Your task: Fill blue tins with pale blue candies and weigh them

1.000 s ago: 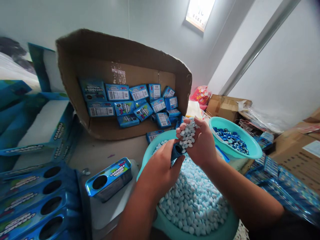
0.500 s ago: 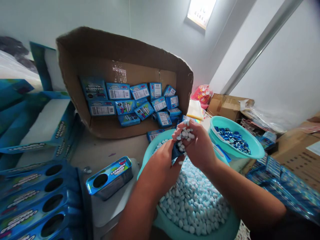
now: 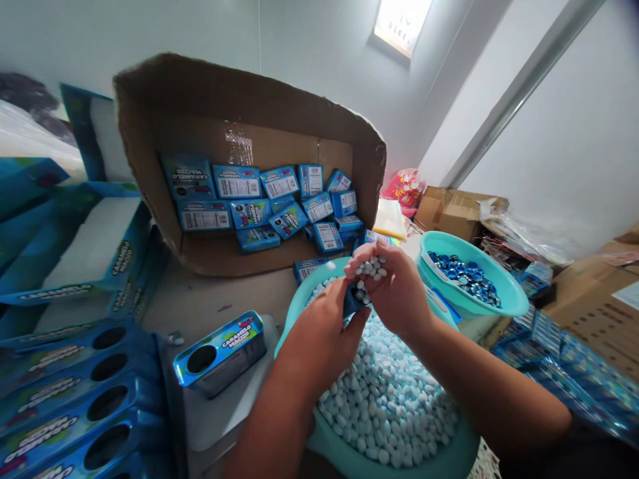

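Observation:
My left hand (image 3: 319,336) is closed around a small blue candy tin (image 3: 352,301), held over a teal basin (image 3: 299,303) heaped with pale blue candies (image 3: 387,392). My right hand (image 3: 394,289) is cupped just above the tin, gripping a handful of the same candies (image 3: 372,267), which touch the tin's opening. An open blue tin with a round hole (image 3: 219,352) lies on a white surface to the left of the basin.
A tipped cardboard box (image 3: 239,120) holds several blue candy boxes (image 3: 259,206). A second teal bowl (image 3: 499,293) of dark blue caps stands to the right. Rows of blue tins (image 3: 64,399) lie at lower left. Cartons and packets crowd the right side.
The heap of candies in my right hand has shrunk, and the hand has closed tighter over the tin. My left hand has barely moved.

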